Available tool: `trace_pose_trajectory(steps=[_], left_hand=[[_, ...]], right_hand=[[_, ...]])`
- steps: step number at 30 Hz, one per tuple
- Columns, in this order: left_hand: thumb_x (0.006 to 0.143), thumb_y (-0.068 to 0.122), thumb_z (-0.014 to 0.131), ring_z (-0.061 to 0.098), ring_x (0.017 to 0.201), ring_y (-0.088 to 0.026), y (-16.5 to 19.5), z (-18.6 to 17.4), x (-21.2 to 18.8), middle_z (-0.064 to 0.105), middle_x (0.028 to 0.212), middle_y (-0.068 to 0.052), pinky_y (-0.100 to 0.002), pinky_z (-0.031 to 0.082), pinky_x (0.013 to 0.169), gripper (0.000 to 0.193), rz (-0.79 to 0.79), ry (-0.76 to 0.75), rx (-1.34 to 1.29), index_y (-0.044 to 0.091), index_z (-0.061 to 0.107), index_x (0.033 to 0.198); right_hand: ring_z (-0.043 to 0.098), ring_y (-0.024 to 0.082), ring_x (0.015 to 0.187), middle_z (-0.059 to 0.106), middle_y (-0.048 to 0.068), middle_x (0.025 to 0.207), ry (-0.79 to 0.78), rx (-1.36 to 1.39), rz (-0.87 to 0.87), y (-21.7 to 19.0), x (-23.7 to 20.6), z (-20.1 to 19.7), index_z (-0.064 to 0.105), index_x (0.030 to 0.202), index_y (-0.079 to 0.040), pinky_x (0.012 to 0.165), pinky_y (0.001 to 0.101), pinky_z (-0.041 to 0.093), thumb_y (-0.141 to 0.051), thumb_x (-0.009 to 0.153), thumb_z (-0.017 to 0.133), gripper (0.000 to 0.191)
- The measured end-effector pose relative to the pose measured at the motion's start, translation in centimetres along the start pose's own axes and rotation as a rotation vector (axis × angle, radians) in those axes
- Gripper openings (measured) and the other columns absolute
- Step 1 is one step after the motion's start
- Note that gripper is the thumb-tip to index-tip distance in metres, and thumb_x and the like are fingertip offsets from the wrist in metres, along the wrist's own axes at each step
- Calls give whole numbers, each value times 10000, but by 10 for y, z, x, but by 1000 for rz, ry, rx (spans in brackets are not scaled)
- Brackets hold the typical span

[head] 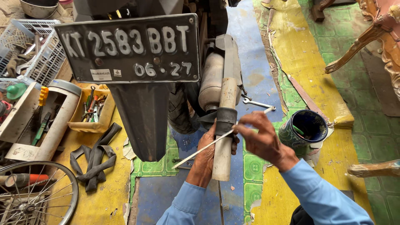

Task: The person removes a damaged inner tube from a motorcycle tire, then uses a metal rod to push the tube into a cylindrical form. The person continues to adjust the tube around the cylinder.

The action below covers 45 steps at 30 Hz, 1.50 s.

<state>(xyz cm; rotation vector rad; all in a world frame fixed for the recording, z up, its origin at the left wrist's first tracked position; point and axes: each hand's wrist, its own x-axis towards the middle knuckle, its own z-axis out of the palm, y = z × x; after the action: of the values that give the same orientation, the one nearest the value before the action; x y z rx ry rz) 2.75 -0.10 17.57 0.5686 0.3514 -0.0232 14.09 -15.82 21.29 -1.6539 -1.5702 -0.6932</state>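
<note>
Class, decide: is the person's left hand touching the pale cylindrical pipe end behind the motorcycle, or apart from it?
Touching. The head view shows the left hand wrapped around the pale cylindrical pipe, fingers emerging on its far side.

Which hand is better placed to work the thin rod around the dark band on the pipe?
Probably right: the right hand pinches the thin rod beside the dark band, while the left hand grips the pipe.

I see one sign: a black rectangular number plate (131, 48) with pale raised characters, bolted above the motorcycle's rear mudguard (143, 121), top centre. Two small white stickers (101, 74) sit on its lower left part.
</note>
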Motion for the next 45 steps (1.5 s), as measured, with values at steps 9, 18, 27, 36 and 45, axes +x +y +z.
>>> trace_pose_trajectory(steps=[9, 18, 27, 36, 45], left_hand=[[1060, 534, 493, 693, 554, -226, -1, 0, -1, 700, 757, -164, -340, 582, 499, 597, 8, -4, -14, -32, 680, 1037], [1071, 547, 471, 693, 552, -227, -1, -1, -1, 714, 747, -163, -345, 579, 497, 647, 37, 21, 53, -53, 713, 1049], [1059, 493, 464, 697, 549, -238, -3, 9, -6, 720, 735, -185, -366, 589, 492, 593, 142, 50, 126, -46, 709, 1021], [1059, 465, 494, 681, 516, -236, -1, 22, -12, 701, 699, -167, -353, 556, 451, 576, 123, 156, 152, -53, 719, 944], [1068, 415, 551, 681, 531, -201, -6, 34, -18, 701, 691, -145, -334, 576, 469, 547, 314, 181, 267, -63, 726, 868]], right_hand=[[661, 321, 916, 639, 132, 1009, -17, -12, 33, 1, -5, 1, 660, 1028, -53, 845, 498, 542, 88, 811, 640, 259], [635, 340, 984, 616, 153, 1066, 36, -29, 128, -1, -6, 2, 636, 1046, -21, 856, 447, 555, 126, 851, 623, 244], [650, 321, 999, 629, 142, 1072, 73, -83, 233, 1, -1, -6, 636, 1082, -31, 870, 400, 548, 131, 899, 673, 247], [613, 311, 944, 625, 132, 1051, 30, -254, 270, -2, 8, -18, 638, 1084, -28, 869, 434, 477, 91, 938, 705, 200], [628, 315, 939, 642, 132, 1052, 29, -266, 247, -6, 13, -20, 669, 1068, -36, 859, 431, 480, 102, 877, 693, 237]])
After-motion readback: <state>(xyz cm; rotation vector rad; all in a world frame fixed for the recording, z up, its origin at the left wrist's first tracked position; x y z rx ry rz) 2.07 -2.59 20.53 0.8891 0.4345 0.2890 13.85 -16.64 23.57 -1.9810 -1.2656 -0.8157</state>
